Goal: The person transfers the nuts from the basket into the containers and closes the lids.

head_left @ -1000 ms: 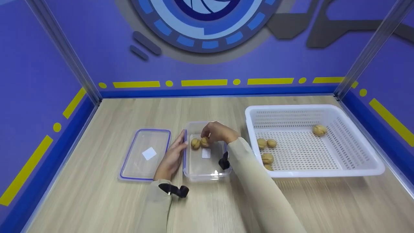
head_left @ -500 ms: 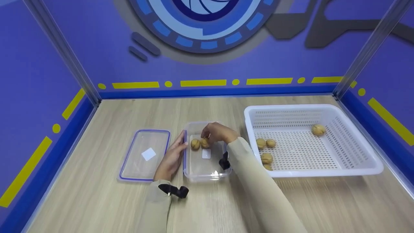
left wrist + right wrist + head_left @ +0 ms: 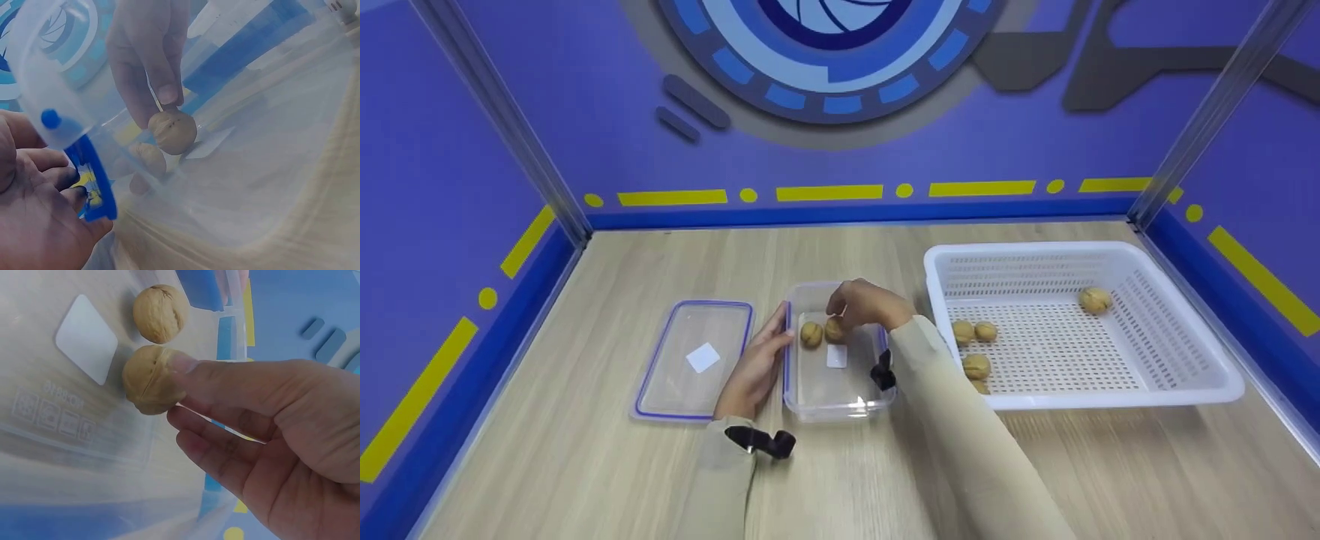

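In the head view a clear plastic food box (image 3: 817, 390) with blue side clips stands mid-table. My right hand (image 3: 874, 304) reaches into it and pinches a walnut (image 3: 149, 385) between thumb and fingers, low over the box floor. Close beside that one, a second walnut (image 3: 811, 334) lies in the box near a white square label (image 3: 836, 356). My left hand (image 3: 751, 373) rests along the box's left wall with its fingers extended. In the left wrist view those fingers are beside the blue clip (image 3: 93, 177).
The box's lid (image 3: 679, 382), with a blue seal and a white label, lies to the left. On the right stands a white perforated basket (image 3: 1110, 400) holding several walnuts (image 3: 976, 367). Blue printed panels (image 3: 840, 157) wall the table at the back and sides.
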Available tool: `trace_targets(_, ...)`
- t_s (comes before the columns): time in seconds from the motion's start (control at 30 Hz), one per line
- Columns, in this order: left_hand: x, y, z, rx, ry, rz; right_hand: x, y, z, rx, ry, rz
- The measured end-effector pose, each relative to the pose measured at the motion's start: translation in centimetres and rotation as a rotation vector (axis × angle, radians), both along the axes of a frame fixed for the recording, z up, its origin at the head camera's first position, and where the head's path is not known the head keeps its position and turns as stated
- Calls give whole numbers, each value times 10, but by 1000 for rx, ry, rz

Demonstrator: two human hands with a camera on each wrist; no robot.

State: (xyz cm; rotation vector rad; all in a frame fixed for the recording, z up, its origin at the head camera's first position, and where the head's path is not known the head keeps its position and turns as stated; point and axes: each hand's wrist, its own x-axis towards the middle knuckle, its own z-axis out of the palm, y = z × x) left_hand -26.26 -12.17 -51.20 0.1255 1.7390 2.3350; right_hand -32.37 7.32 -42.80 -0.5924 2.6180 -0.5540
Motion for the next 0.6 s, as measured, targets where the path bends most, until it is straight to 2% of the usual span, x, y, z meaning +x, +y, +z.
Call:
trace_targets(0.1, -1, -1, 0, 4, 3, -2, 0, 1, 3, -9, 14, 24)
trace_targets(0.3, -2, -2, -1, -1, 14, -12, 1, 5, 11, -57, -27, 3)
trace_targets(0.6, -1, -1, 1, -30, 1, -17, 3, 17, 32, -83, 56, 72)
